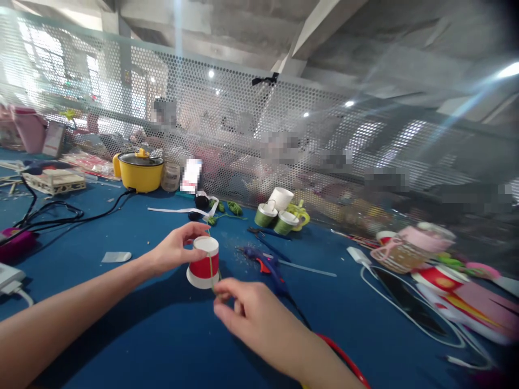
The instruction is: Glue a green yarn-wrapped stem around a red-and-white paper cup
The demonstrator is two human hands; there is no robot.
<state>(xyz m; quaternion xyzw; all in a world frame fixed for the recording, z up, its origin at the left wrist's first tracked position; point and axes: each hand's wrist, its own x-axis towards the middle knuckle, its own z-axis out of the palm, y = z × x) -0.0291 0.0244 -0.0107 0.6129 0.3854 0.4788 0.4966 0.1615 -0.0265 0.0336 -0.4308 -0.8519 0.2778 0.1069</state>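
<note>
A red and white paper cup (204, 266) stands upside down on the blue table, its wide white rim at the bottom. My left hand (180, 246) is closed round the cup's upper part, thumb on the near side and fingers behind. A thin strand of green yarn (210, 265) runs over the cup's top and down its side. Low at the cup's right, my right hand (251, 313) pinches that strand. Behind the cup lie loose bundles of green yarn (234, 208). Just right of it rests a blue glue gun (267, 266) with a clear glue stick at its back.
Small green-wrapped cups (265, 215) stand by the perforated screen (227, 124), pliers (267, 233) before them. A yellow electric pot (141, 172) and a glass jar (171, 177) are back left. At right lie a phone (409, 300), white cables and a pink-lidded cup (417, 248).
</note>
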